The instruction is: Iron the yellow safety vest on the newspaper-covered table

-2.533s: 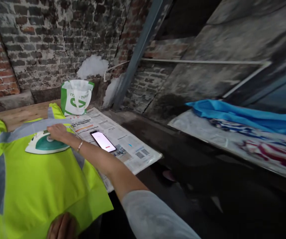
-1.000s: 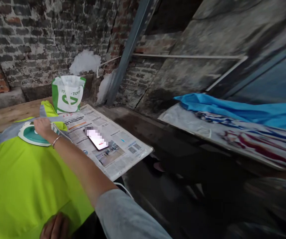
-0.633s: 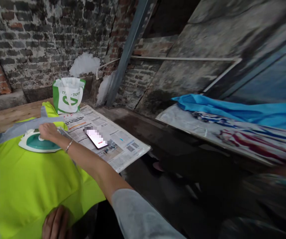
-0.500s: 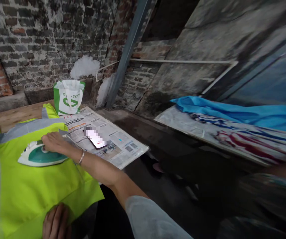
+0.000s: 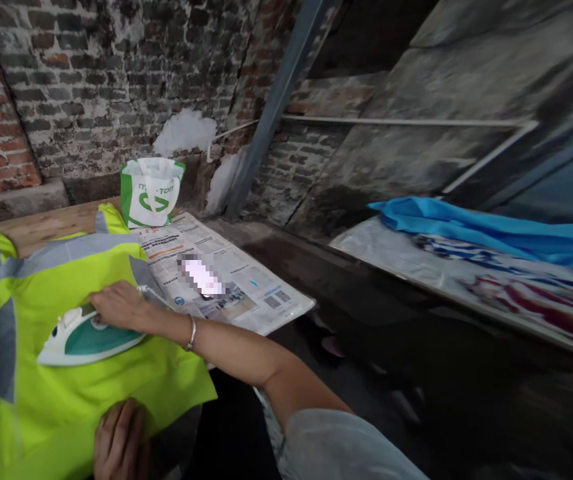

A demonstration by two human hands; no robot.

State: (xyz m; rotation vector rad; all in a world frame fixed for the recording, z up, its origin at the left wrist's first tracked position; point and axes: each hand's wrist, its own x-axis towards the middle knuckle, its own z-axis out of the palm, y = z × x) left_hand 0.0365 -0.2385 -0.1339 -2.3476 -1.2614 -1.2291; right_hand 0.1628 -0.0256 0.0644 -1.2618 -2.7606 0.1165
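The iron [image 5: 84,337], white and green, lies flat on a yellow-green safety vest [image 5: 86,400] spread over the table [image 5: 41,227]. The right hand [image 5: 116,308] has its grip closed around the iron's handle. The left hand [image 5: 119,447] presses flat on the vest's near hem, fingers spread. A newspaper [image 5: 246,293] with a phone [image 5: 201,277] on it lies just beside the vest.

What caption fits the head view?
Right hand grips iron on vest; left hand pins its hem.

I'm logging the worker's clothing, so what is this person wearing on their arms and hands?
The right hand is bare, with a thin silver bracelet at the wrist and a short light grey sleeve higher up. The left hand is bare too; its arm is out of view.
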